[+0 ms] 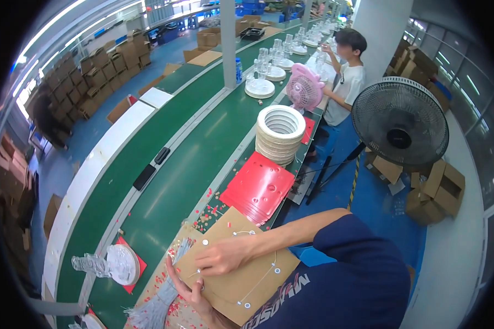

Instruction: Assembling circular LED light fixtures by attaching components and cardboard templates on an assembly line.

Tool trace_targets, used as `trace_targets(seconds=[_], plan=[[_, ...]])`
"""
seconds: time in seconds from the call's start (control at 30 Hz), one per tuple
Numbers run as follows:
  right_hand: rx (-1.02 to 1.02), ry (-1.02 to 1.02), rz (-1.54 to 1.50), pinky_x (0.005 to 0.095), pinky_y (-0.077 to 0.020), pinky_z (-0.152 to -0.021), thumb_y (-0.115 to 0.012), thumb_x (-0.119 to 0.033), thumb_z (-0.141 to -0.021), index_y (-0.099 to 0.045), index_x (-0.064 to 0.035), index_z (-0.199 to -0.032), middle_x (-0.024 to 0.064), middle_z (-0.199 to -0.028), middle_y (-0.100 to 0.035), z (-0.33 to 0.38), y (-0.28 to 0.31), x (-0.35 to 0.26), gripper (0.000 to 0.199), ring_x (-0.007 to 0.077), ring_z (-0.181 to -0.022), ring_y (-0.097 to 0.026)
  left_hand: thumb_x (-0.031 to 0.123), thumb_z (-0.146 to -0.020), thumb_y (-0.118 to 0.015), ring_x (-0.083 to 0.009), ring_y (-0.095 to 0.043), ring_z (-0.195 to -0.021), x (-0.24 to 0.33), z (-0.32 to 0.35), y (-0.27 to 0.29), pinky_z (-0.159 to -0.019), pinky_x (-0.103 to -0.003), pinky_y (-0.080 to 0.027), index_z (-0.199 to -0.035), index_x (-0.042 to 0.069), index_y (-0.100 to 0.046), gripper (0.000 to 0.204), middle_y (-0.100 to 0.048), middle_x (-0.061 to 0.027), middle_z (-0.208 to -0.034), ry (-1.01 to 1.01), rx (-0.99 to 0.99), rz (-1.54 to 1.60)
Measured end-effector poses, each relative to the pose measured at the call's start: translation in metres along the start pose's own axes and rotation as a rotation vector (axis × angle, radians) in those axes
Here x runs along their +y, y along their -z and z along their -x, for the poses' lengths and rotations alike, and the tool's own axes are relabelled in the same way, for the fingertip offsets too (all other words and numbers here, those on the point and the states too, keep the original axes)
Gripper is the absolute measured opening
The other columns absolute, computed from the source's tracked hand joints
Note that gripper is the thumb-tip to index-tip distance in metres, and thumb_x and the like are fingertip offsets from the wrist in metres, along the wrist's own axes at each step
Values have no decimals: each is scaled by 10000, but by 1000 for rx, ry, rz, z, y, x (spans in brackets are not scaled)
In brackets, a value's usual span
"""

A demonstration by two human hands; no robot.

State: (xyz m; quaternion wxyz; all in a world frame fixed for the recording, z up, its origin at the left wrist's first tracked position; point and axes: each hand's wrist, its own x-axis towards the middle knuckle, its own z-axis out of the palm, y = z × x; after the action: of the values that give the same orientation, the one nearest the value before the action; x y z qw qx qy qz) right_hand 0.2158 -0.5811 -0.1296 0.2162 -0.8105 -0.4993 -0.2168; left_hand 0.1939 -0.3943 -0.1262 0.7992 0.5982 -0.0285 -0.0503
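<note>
A brown square board (269,282) lies in front of me, with several small white discs (277,271) and thin white wire ties (262,282) on its face. My right hand (222,257) rests on the board, fingers closed in a pinch near its left side. A thin white tie end shows at those fingertips; their grip is partly hidden. At the board's lower left edge is my left hand (195,296), one finger stretched out and the thumb apart, close to a disc. Beside it lies a bundle of pale grey ties (159,304).
Red sheets (260,186) are stacked beyond the board, with white rings (280,142) piled behind. A pink fan (304,88) and a black fan (399,120) stand to the right. Clear plastic pieces (90,265) sit on the green conveyor (186,164). A co-worker (348,77) sits farther along.
</note>
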Motion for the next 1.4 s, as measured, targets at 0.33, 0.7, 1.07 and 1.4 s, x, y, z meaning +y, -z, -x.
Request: trace_targets(seconds=[0.33, 0.7, 1.07, 1.4], plan=[[36, 8, 87, 303, -564, -683, -599, -107, -802, -588, -7, -825, 82, -846, -525, 6, 2, 4, 104, 225, -896, -588, 49, -624, -521, -282, -534, -1245, -17, -5, 17, -1060, -350, -431, -1544, 21, -298, 947, -462, -182, -1410, -98, -7, -72], [4, -216, -49, 299, -555, -713, -595, -110, -818, -618, -3, -937, 76, -948, -532, 3, 1, 0, 161, 208, -950, -574, -19, -811, -643, -230, -555, -1210, -21, -2, 32, -945, -309, -490, -1338, -22, -590, 530, -539, -157, -1392, 4, 97, -368], [170, -381, -58, 360, -485, -860, -676, -142, -782, -654, -22, -1057, 92, -1073, -581, 22, -2, -33, 301, 237, -1060, -560, -124, -850, -585, -422, -661, -1084, 15, -6, 13, -855, -459, -530, -838, -55, -567, 72, -602, -189, -940, -510, -165, -947], [127, -350, -57, 393, -463, -885, -734, -274, -793, -657, -57, -1088, 93, -1137, -570, 13, 2, -31, 375, 249, -1121, -526, -80, -877, -575, -415, -690, -983, 2, -7, 21, -756, -436, -562, -812, -60, -545, 74, -576, -172, -858, -804, -88, -902]])
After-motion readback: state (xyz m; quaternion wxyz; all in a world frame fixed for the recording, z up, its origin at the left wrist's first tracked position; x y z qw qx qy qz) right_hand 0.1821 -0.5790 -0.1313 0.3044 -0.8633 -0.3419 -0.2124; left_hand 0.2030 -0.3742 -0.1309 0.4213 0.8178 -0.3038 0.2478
